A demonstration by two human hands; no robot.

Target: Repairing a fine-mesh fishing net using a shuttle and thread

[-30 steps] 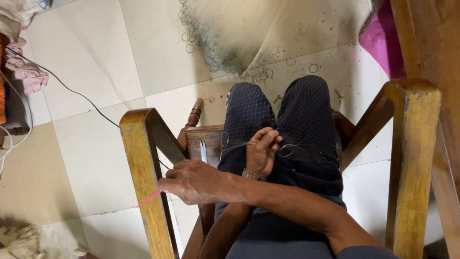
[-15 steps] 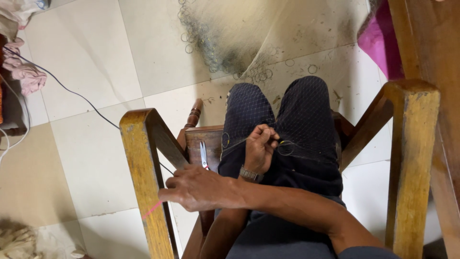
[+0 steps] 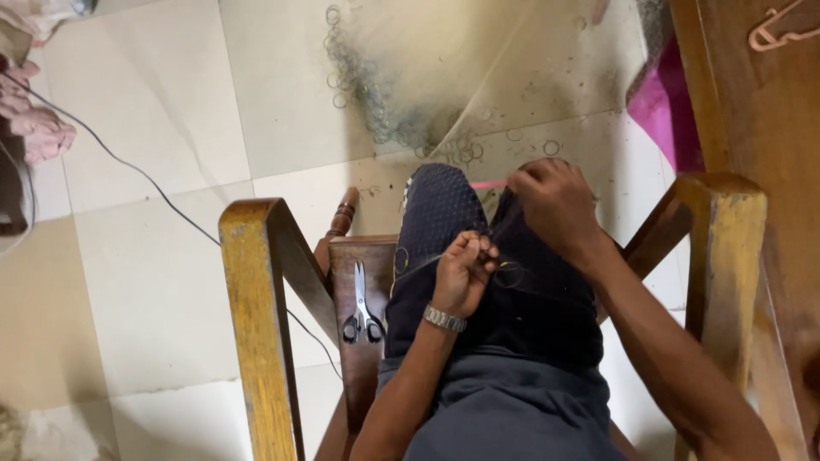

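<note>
Left hand (image 3: 465, 271) pinches fine, near-transparent netting (image 3: 504, 77) on the lap. Right hand (image 3: 555, 201) grips a pink needle (image 3: 489, 183) above the knees. Steel scissors (image 3: 363, 307) lie on the wooden chair (image 3: 256, 282).

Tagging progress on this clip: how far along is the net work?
Done: a stretch of ringed net lies spread on the floor; how much is finished cannot be told. In hand: left hand pinches the net on the lap, right hand holds a pink strip at the knee. Left: scissors lie untouched on the chair seat, so probably no cut yet.
</note>
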